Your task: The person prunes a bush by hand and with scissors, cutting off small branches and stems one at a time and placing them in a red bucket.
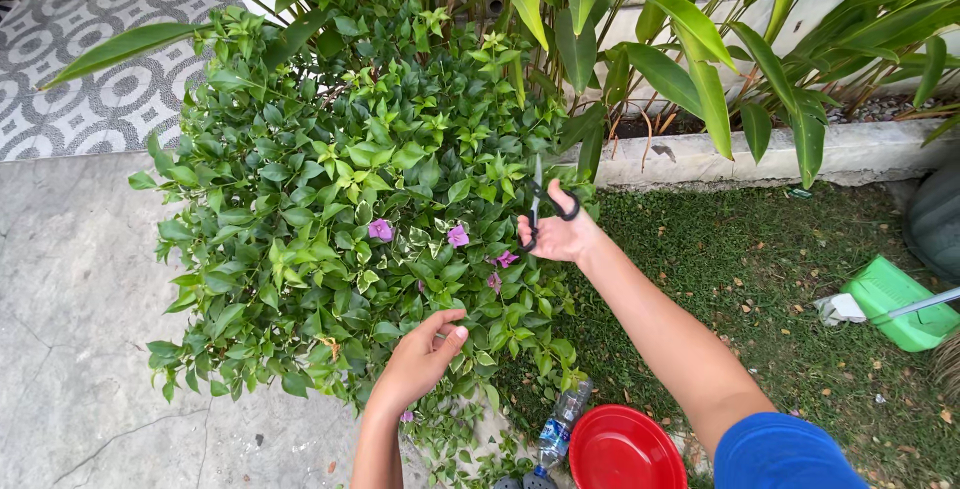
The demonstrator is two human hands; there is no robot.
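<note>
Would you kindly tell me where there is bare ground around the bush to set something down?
The concrete paving left of the bush is bare. The grass between the planter curb and the green dustpan is open, with scattered dry leaves. It is crowded below the bush, by the red bowl and plastic bottle.

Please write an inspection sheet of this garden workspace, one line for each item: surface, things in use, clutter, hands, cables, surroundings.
Surface: grey concrete paving on the left, grass on the right.
Things in use: leafy bush with purple flowers; black scissors.
Clutter: red bowl, plastic bottle, green dustpan.
Hands: right hand holds the scissors, blades up; left hand touches the bush's leaves, fingers pinched.
Cables: nothing seen.
Surroundings: raised planter kerb with long-leaved plants; patterned tiles.
</note>
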